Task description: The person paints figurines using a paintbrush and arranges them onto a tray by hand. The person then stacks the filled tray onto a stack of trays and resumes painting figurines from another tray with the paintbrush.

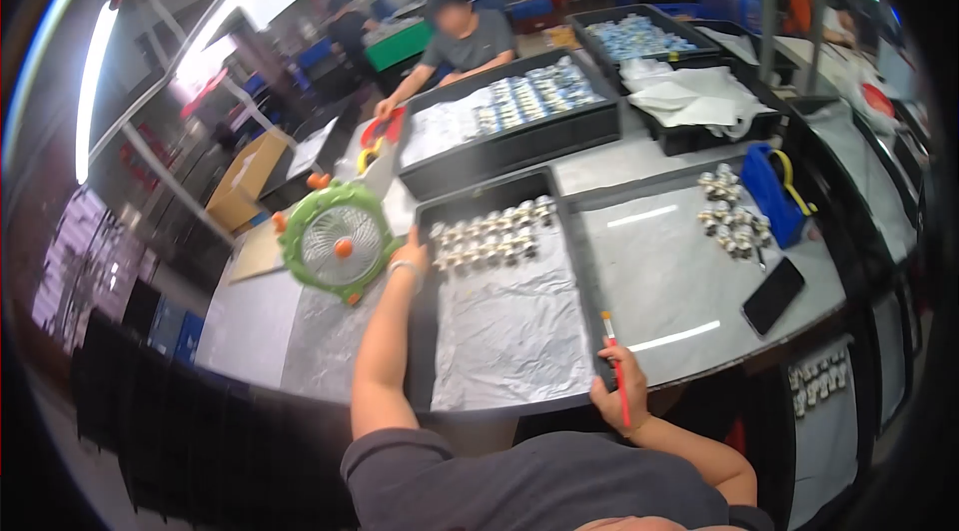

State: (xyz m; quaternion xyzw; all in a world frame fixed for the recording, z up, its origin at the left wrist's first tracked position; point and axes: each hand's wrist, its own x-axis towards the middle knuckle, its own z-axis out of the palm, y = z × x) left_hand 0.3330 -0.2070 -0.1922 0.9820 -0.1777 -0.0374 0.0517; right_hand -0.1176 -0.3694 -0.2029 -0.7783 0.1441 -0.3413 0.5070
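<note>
In front of me lies a black tray (487, 193) lined with a crinkled white sheet (511, 331). Rows of small silvery metal parts (489, 239) stand at its far end. My left hand (412, 256) grips the tray's left wall, its fingers partly hidden by the rim. A red-handled brush (621, 383) with a pale tip is held in my right hand (624, 396), which is closed around the handle beside the tray's near right corner. Whether that hand also touches the tray, I cannot tell.
A green toy-like fan (342, 243) stands left of the tray. To the right are loose metal parts (734, 213), a blue bin (774, 196) and a phone (773, 296). Behind sits a larger black crate (514, 146) of parts; a co-worker (470, 36) works beyond it.
</note>
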